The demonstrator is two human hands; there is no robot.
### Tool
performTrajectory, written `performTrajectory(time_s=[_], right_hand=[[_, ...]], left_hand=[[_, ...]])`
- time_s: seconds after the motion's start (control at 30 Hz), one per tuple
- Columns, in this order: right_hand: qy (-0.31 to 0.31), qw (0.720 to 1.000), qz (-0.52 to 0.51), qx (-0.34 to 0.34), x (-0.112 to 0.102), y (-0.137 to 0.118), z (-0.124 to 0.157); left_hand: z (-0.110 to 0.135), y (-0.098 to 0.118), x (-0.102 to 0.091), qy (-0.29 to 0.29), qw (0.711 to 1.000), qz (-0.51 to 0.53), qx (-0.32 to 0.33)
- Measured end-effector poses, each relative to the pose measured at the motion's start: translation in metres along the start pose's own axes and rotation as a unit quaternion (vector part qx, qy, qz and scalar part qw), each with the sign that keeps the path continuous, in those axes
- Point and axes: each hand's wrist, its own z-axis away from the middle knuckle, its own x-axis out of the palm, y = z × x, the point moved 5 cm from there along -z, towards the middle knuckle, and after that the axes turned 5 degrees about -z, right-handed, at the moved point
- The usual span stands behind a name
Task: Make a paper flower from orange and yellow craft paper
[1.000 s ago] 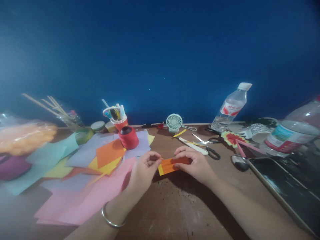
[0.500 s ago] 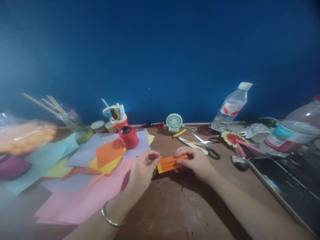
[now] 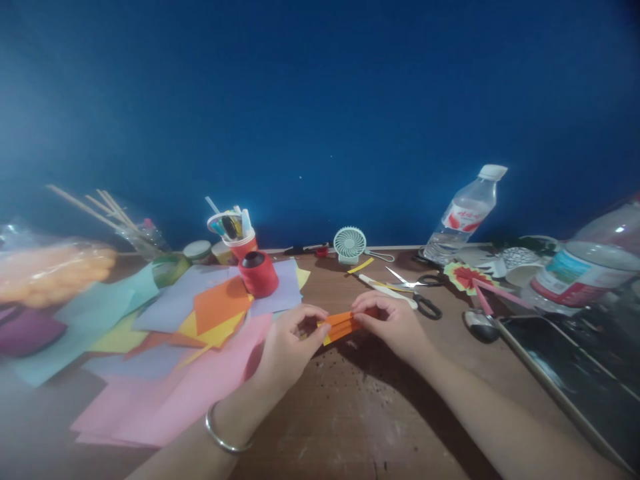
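Note:
A small folded strip of orange paper [image 3: 340, 325], yellow on its underside, is held just above the brown table [image 3: 350, 413]. My left hand [image 3: 287, 343], a silver bangle on its wrist, pinches the strip's left end. My right hand [image 3: 393, 323] pinches the right end, fingers curled over it. Creases run along the strip, and it is pressed narrow between both hands.
Loose coloured paper sheets [image 3: 165, 360] cover the table's left. A red thread spool [image 3: 258, 273], a pen cup [image 3: 235, 233], a small white fan [image 3: 349, 243], scissors [image 3: 417, 293], a water bottle [image 3: 463, 213], a paper fan craft [image 3: 467, 277], a spoon [image 3: 479, 325] and a phone [image 3: 565, 380] lie around.
The orange strip has been lifted and squeezed narrower; more of its flat face showed earlier. Both hands stayed at its ends and closed in slightly.

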Motion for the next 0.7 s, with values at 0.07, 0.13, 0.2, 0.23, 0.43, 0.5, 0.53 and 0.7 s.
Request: performTrajectory(time_s=[0.07,0.13,0.2,0.23,0.43,0.5,0.53,0.7], right_hand=[[0.011,1.0,0.012,-0.006,-0.0009,-0.0013,0.0003],[0.017,1.0,0.017,-0.011,-0.0013,-0.0021,0.0004],[0.018,1.0,0.016,-0.012,-0.0015,-0.0023,0.0003],[0.018,1.0,0.014,-0.012,-0.0016,-0.0021,0.0002],[0.007,1.0,-0.001,-0.014,-0.0004,-0.002,0.0002],[0.005,1.0,0.003,-0.014,-0.0002,-0.002,0.0005],[0.003,1.0,0.005,-0.013,0.0,-0.002,0.0006],[0.0,1.0,0.001,-0.014,0.0004,-0.0017,0.0008]], left_hand=[[0.0008,-0.0002,0.0014,-0.001,1.0,-0.01,0.024],[0.0015,0.0008,0.0021,0.0,0.999,-0.024,0.04],[0.0019,0.0028,0.0018,0.002,0.998,-0.038,0.048],[0.002,0.004,0.0015,0.003,0.998,-0.044,0.049],[0.0005,0.0065,-0.001,0.012,0.998,-0.052,0.025],[0.0001,0.0046,-0.0008,0.013,0.999,-0.042,0.011],[0.0001,0.0035,-0.0007,0.016,0.999,-0.035,0.006],[0.0027,0.0007,0.0015,0.014,1.0,-0.021,0.011]])
